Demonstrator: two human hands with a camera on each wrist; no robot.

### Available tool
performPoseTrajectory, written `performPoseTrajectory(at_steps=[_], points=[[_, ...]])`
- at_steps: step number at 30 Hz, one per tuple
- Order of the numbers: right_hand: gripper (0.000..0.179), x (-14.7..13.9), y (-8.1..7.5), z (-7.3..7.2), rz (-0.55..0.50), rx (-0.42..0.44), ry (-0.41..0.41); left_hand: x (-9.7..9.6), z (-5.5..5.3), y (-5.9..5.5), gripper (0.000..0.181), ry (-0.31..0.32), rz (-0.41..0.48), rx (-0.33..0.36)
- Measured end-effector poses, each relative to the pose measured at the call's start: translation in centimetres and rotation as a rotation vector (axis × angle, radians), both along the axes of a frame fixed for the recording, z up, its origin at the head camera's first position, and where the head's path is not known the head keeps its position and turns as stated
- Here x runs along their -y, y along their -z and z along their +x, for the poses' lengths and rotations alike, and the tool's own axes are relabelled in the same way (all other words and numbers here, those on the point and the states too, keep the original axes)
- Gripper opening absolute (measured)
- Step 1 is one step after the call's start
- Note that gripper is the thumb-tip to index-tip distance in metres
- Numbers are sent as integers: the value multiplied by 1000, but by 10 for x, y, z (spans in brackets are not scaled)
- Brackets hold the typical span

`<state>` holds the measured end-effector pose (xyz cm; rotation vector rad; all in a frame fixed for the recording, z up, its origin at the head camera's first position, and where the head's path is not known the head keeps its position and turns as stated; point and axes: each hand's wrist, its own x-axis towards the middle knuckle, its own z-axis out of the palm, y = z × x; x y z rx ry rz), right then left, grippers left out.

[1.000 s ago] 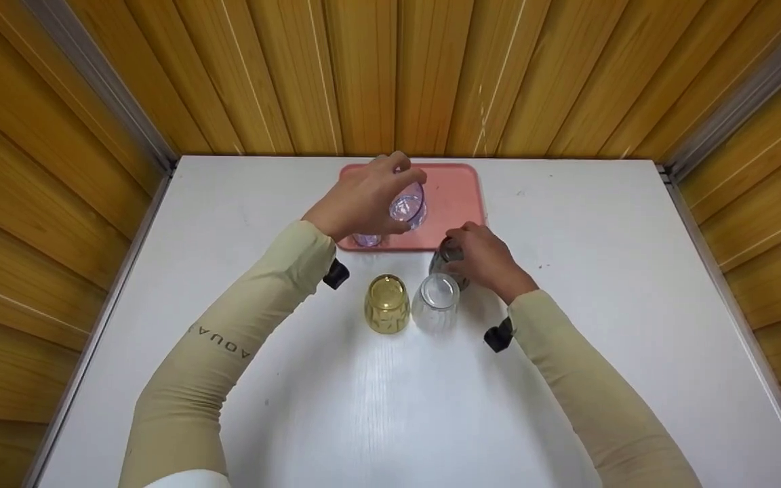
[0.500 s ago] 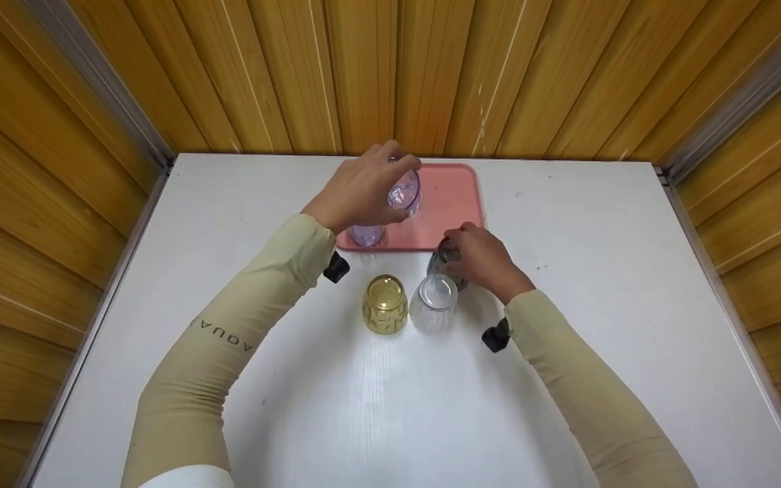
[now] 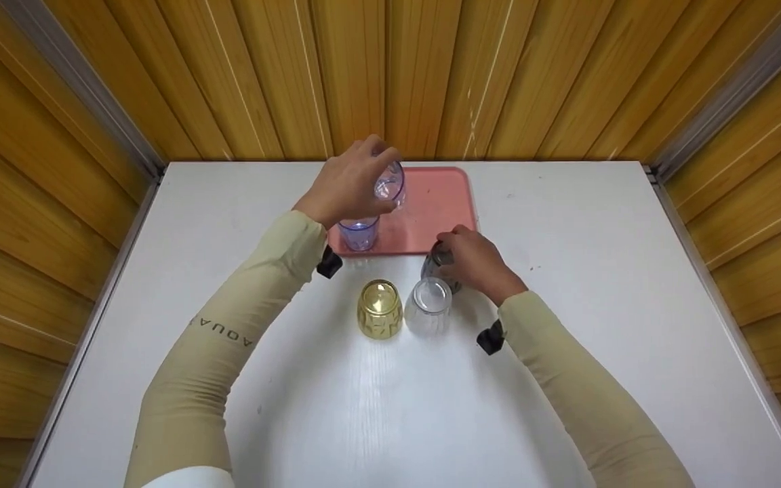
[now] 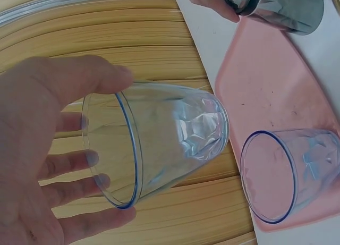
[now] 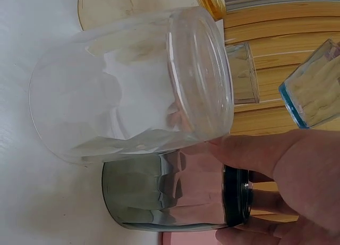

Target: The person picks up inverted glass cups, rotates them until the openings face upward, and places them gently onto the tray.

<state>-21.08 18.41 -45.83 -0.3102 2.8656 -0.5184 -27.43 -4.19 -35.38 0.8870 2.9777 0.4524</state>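
My left hand [image 3: 346, 181] holds a clear, blue-rimmed drinking glass [image 4: 164, 133] by its rim, fingers and thumb spread round it, mouth up. It overlaps the back left of the pink tray [image 3: 434, 210] in the head view. A matching glass [image 3: 358, 237] stands upright at the tray's front left corner, partly hidden by that hand. With its fingers and thumb, my right hand [image 3: 475, 263] grips the base of an upturned dark grey glass [image 5: 170, 192] beside the tray's front edge.
In front of the grey glass stands an upturned clear glass [image 3: 428, 312], overlapping it in the head view. An upturned yellow glass [image 3: 379, 315] is close on its left. Wood-patterned walls [image 3: 417, 81] enclose the white table [image 3: 567, 224] at the back and sides.
My left hand has moved the blue-rimmed glass a little back and to the left, showing more of the glass on the tray. My right hand has stayed on the grey glass.
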Motion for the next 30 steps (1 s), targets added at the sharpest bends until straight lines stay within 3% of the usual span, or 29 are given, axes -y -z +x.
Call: performPoseTrajectory(at_steps=[5, 20, 30], points=[[57, 1, 1, 2, 51, -36, -36, 3, -4, 4, 73, -12, 18, 13], [46, 3, -4, 4, 29, -14, -22, 4, -15, 7, 67, -36, 13, -5], [56, 3, -3, 6, 49, -28, -37, 5, -24, 8, 70, -65, 17, -10]])
